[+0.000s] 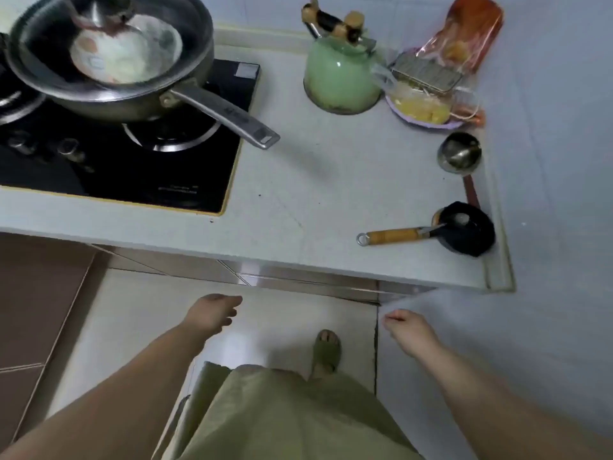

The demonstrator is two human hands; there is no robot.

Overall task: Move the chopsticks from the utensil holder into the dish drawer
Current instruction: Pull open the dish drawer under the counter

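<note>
Neither chopsticks nor a utensil holder show in this view. My left hand (pixel 214 312) hangs below the counter's front edge with loosely spread fingers and nothing in it. My right hand (pixel 409 330) is lower right, beside the white wall, fingers curled loosely and also holding nothing. Under the counter (pixel 315 194) runs a shiny metal drawer or cabinet front (pixel 308 282), which looks closed.
A black cooktop (pixel 116 167) carries a steel pan (pixel 109 58) whose handle (pixel 225 117) juts right. On the counter stand a green kettle (pixel 340 78), a grater over a plate of food (pixel 426 91), a steel cup (pixel 459 152) and a small black pan (pixel 464 229). My slippered foot (pixel 326 351) is on the tiled floor.
</note>
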